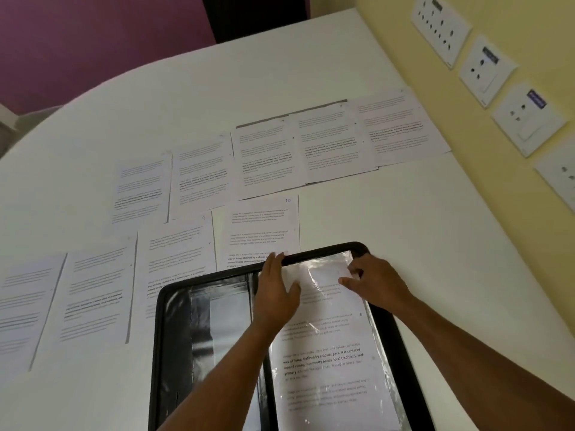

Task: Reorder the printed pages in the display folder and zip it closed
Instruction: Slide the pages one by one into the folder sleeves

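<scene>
Loose printed pages (93,293) lie in rows on the white desk (404,244), and the black folder (174,337) lies open near the front, where the left hand (277,293) presses flat on a plastic sleeve (329,353) and the right hand (373,284) pinches the top of the page inside it.

A white tabletop (389,244) is filling most of the view, its far edge curving off to the left. A yellow wall (389,35) is running along its right side, carrying a row of white socket plates (440,29). A purple wall (93,38) is standing behind, a dark gap (255,14) splitting the two.
</scene>
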A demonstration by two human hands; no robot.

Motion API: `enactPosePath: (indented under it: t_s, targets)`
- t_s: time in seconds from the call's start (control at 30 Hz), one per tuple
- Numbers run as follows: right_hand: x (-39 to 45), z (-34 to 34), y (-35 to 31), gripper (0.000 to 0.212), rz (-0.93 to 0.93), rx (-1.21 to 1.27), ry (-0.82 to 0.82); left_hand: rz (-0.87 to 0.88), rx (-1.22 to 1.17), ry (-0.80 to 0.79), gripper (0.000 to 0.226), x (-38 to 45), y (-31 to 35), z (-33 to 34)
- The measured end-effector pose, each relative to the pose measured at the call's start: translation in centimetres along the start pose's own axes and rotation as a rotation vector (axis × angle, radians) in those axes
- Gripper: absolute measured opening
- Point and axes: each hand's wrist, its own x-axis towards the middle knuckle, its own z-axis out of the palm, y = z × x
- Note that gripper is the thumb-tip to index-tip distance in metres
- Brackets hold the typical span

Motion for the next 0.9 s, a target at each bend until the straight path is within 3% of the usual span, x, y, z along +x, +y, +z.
enactPosePath:
  t_s: [0.13,0.27,0.4,0.47,0.57,0.7,0.9]
  targets:
    - [-1.1,0.2,1.0,0.041,0.196,-0.025,-0.288,-0.019,-0.031,-0.019,0.066,-3.3,-1.1,0.4]
    - [-3.4,0.6,-0.6,0.029,0.228,0.313,-0.437,-0.041,-0.104,-0.129,0.051,-6.5,-2.2,0.0]
    - [-5.2,1.1,-5.8,0.027,0.239,0.830,-0.578,-0.132,-0.414,-0.275,0.039,-8.4,-1.5,-2.2]
    - [-5.1,2.0,-8.2,0.027,0.221,0.933,-0.560,-0.164,-0.580,-0.282,0.043,-8.8,-1.1,-3.7]
    - [-5.0,4.8,-11.4,0.029,0.194,0.968,-0.508,-0.197,-0.750,-0.254,0.050,-9.6,-1.9,-7.3]
    - [-5.6,9.5,-15.7,0.029,0.138,0.922,-0.505,-0.196,-0.741,-0.359,0.063,-10.4,-5.6,-11.6]
    - [-6.1,17.1,-21.1,0.041,0.077,0.715,-0.503,-0.337,-0.800,-0.284,0.031,-11.8,-10.7,-16.2]
